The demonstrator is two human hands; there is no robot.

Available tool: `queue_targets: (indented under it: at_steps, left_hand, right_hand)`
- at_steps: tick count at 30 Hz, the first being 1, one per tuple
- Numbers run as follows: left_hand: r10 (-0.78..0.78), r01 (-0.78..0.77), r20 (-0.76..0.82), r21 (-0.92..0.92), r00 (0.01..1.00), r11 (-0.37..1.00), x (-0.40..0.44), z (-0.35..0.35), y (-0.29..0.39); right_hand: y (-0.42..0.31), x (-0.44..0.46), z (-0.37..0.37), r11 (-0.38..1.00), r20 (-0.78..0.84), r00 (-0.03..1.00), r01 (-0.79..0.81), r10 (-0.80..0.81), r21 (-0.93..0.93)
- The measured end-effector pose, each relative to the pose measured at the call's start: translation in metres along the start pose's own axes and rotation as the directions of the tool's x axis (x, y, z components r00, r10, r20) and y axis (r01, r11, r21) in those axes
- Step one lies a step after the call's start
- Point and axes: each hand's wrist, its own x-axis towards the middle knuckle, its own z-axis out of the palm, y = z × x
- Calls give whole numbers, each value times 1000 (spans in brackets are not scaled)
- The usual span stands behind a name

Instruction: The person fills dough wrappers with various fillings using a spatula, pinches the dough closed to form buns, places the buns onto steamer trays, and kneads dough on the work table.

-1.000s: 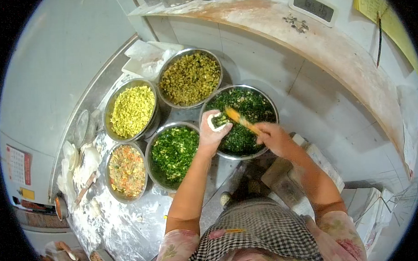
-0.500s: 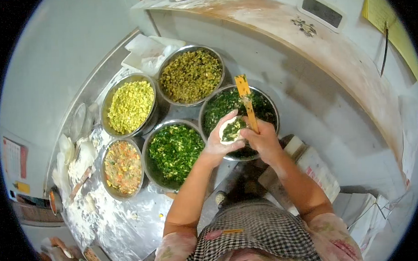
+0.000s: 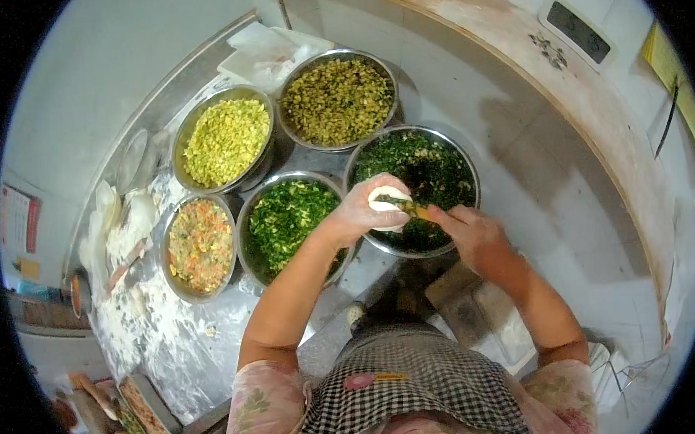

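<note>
My left hand [image 3: 358, 210] cups a round, white dough wrapper [image 3: 387, 197] with its fingers curled round the edge. Closed on a flat yellowish spatula [image 3: 422, 213], my right hand [image 3: 477, 239] holds the tool's tip at the wrapper, where some green filling shows. Both hands are over the near side of a metal bowl [image 3: 477, 183] of dark green chopped filling [image 3: 437, 164]. Just left of my left hand is another metal bowl [image 3: 244, 251] of bright green filling. My fingers hide part of the wrapper.
Farther back stand a bowl of olive-coloured filling [image 3: 340, 101] and a bowl of yellow filling [image 3: 228, 141]. Carrot-flecked filling [image 3: 201, 246] fills a smaller bowl at left. Flour [image 3: 156, 331] covers the metal table's left side. A long ledge [image 3: 541, 72] curves along the right.
The spatula has tipped from upright to level, its end now at the wrapper. My right hand has moved right, away from my left hand. The whole view has shifted slightly.
</note>
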Motion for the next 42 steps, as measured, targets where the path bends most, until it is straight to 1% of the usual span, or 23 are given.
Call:
queue_targets:
  at_steps: [2, 5, 6, 9, 11, 12, 15, 18, 21, 24, 25, 27, 28, 29, 30, 31, 32, 33, 35, 36, 39, 40, 42]
  left_hand:
    - [-28, 27, 8, 102, 1000, 994, 5, -4, -3]
    - [117, -59, -91, 481, 989, 875, 17, -28, -22]
    - [59, -11, -121, 362, 991, 932, 16, -28, -19]
    - [140, -63, -150, 431, 979, 900, 15, -24, -14]
    - [116, -39, -225, 321, 967, 946, 17, -28, -22]
    - [112, -40, -254, 270, 961, 962, 17, -29, -21]
    - [95, -45, -313, 164, 945, 986, 16, -29, -14]
    - [52, -21, -328, 97, 943, 995, 8, -25, -18]
    - [71, -41, -380, 88, 922, 995, 7, -19, -21]
    - [81, -85, -370, 6, 925, 996, 3, -24, -21]
    - [92, -112, -366, -34, 926, 993, 2, -24, -18]
    - [107, -161, -365, -121, 925, 979, -7, -18, -19]
    - [116, -196, -353, -201, 929, 960, -10, -15, -22]
    - [149, -254, -366, -257, 918, 933, -12, -8, -23]
    - [182, -311, -381, -311, 907, 898, -16, 4, -22]
    - [215, -368, -396, -365, 893, 855, -19, 14, -22]
    - [229, -379, -381, -388, 896, 840, -23, 19, -23]
    - [219, -371, -375, -402, 900, 837, -28, 24, -24]
    - [239, -367, -325, -425, 915, 828, -39, 27, -26]
    - [206, -348, -337, -446, 919, 824, -47, 30, -24]
    - [346, -456, -339, -333, 875, 825, -66, 21, -28]
    - [369, -451, -320, -236, 872, 861, -72, 16, -28]
    - [406, -462, -326, -115, 854, 879, -84, 8, -30]
  right_hand:
    - [8, 1, -1, 1000, 35, 999, -14, 14, -9]
    - [16, 2, -19, 989, 47, 988, -142, 144, -50]
    - [17, 3, -18, 980, -44, 979, -197, 198, 29]
    - [7, 8, -15, 919, -187, 932, -245, 311, 309]
    - [20, 2, 8, 966, 40, 967, -250, 253, -70]
    - [29, -3, 20, 945, 161, 955, -204, 250, -257]
    - [50, -15, 33, 914, 55, 948, -287, 315, -288]
    - [18, 1, 7, 928, -37, 933, -360, 358, -99]
    - [3, 10, 5, 950, -60, 949, -307, 311, 60]
    - [31, -2, 34, 939, 99, 981, -129, 168, -319]
    - [33, 0, 37, 930, -8, 996, -88, 91, -358]
    - [29, 1, 40, 899, -199, 977, -12, -83, -438]
    - [19, 3, 43, 977, -256, 966, -70, 16, -203]
    - [5, 8, 48, 992, -291, 948, -119, 126, 44]
    - [-10, 14, 51, 945, -297, 925, -152, 239, 288]
    - [-23, 19, 54, 763, -185, 906, -195, 381, 617]
    - [-36, 23, 59, 470, -27, 883, -223, 469, 854]
    - [-47, 26, 62, 108, 155, 858, -235, 489, 966]
    - [-64, 32, 66, 138, 54, 854, -146, 518, 980]
    - [-71, 33, 66, 150, 9, 848, -104, 529, 983]
    - [-94, 41, 50, 273, -17, 852, -150, 524, 950]
    - [-99, 44, 46, 264, 36, 847, -206, 531, 942]
    - [-110, 48, 47, 277, 52, 861, -220, 506, 935]
